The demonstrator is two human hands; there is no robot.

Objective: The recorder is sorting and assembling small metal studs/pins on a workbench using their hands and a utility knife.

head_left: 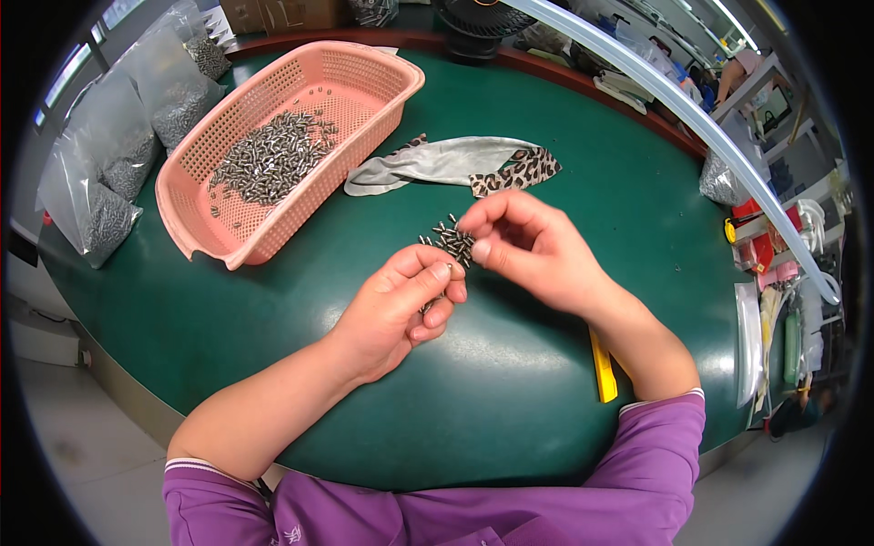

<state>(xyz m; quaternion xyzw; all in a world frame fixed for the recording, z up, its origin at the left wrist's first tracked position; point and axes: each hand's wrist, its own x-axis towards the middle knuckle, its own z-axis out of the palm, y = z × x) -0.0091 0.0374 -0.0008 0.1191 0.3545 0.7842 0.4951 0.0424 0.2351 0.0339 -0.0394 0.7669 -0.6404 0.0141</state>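
Observation:
My left hand point(407, 300) is closed, its thumb and index finger pinching a small silvery metal pin point(449, 266). More small metal bits show below its curled fingers. Just beyond it, a little heap of the same metal pins point(446, 238) lies on the green table. My right hand point(533, 250) reaches in from the right with bent fingers, thumb and index tips at the heap's right edge. Whatever those tips hold cannot be told apart from the pins around them. Farther left stands a pink plastic basket point(202, 241) with many such pins point(273, 159) heaped inside.
A grey cloth with leopard-print ends point(428, 162) lies behind the heap. By my right forearm is a yellow tool handle point(603, 369). Clear bags of metal parts point(114, 164) line the left edge. A black fan point(482, 18) and a pale curved bar point(674, 100) stand at the back.

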